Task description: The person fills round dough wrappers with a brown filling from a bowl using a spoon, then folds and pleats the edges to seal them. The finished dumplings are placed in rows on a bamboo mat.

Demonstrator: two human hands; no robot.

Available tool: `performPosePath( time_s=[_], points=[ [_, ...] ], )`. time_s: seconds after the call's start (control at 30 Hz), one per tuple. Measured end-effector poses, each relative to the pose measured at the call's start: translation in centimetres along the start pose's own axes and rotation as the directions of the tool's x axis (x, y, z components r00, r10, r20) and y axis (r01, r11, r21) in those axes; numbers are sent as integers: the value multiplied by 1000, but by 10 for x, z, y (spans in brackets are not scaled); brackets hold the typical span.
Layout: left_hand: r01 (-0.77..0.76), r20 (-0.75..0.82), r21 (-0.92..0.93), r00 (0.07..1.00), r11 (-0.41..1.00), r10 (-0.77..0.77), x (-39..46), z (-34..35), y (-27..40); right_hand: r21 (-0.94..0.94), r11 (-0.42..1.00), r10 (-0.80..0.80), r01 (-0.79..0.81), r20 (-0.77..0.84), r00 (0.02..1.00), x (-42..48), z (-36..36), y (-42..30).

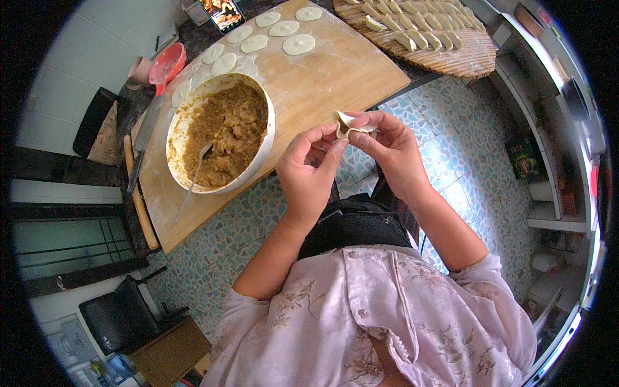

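Between my two hands, just off the front edge of the wooden board (309, 96), is a partly folded dumpling (341, 126) with brown filling showing in its gap. My right hand (399, 155) pinches the dough along the dumpling's right side with thumb and fingers. Thumb and forefinger of my left hand (309, 164) hold its left end. To the left, a white bowl (268, 138) of brown minced filling (232, 130) rests on the board. A metal spoon (197, 167) leans in it, the handle over the rim. Several round dough wrappers (299, 44) lie flat at the board's back.
Several folded dumplings (417, 39) sit on a ridged round tray (464, 60) at the back right. A cleaver (141, 140) and a rolling pin (140, 198) lie along the left edge. Behind are a red plastic scoop (167, 65) and a lit phone (222, 14).
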State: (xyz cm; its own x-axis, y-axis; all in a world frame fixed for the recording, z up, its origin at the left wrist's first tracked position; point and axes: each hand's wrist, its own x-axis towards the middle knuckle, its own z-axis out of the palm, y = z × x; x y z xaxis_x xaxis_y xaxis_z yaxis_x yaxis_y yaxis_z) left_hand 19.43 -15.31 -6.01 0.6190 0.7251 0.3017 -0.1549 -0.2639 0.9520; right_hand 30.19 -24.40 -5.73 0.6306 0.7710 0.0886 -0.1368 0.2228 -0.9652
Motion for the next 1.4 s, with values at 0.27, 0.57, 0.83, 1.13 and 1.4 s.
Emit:
performPosePath(
  time_s=[0.27,0.57,0.83,1.13,1.4],
  points=[
    [-135,-26,115,990,984,139,2,-1,-2,-4,999,-48,48,-22,999,0,7,0],
    [-172,-59,69,983,983,176,2,-5,-4,-49,998,-39,39,11,999,0,8,1],
    [40,-34,-205,998,978,-48,2,-3,0,43,999,-16,14,44,999,0,10,-3],
    [-125,-57,28,990,992,126,0,-6,-6,39,999,-23,21,51,998,0,10,-3],
    [-297,-48,223,948,929,314,6,-8,-5,11,1000,-26,25,64,998,-1,11,-7]
  ],
)
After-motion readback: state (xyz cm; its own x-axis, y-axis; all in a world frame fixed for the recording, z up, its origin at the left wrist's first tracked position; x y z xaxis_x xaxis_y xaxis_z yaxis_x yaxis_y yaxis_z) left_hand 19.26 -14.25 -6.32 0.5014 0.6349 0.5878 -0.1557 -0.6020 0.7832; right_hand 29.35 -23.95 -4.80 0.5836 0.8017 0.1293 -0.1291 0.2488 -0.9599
